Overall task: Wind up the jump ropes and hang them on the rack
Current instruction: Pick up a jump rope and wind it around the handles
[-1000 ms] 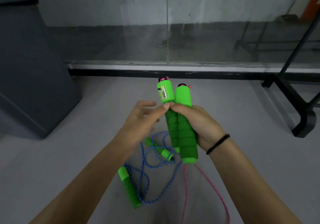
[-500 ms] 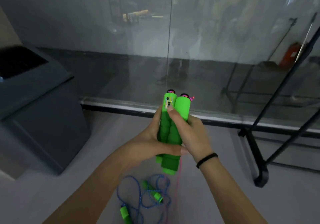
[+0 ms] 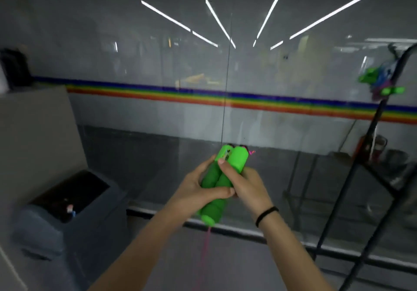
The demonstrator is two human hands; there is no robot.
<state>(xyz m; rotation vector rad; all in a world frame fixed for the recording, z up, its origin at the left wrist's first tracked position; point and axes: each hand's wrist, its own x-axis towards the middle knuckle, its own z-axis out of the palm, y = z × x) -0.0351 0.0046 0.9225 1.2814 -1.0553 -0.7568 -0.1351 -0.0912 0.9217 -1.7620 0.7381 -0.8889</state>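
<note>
Two green jump-rope handles [image 3: 222, 182] are held side by side, upright and tilted a little right, in front of me. My left hand [image 3: 198, 191] grips them from the left with its thumb across the front. My right hand [image 3: 244, 187] grips them from the right, forefinger up along the handles. A pink rope [image 3: 204, 259] hangs down from the handles' lower end. At the right edge stands a black rack [image 3: 370, 146]; wound jump ropes with green handles [image 3: 381, 83] hang near its top.
A glass wall with a rainbow stripe [image 3: 225, 101] fills the view ahead. A dark grey bin [image 3: 67, 218] stands at the lower left beside a pale cabinet [image 3: 33, 137]. The rack's black bars cross the lower right.
My view has swung up from the floor to the wall; the blue rope on the floor is out of view. My left hand closed round the handles, and both hands rose with them.
</note>
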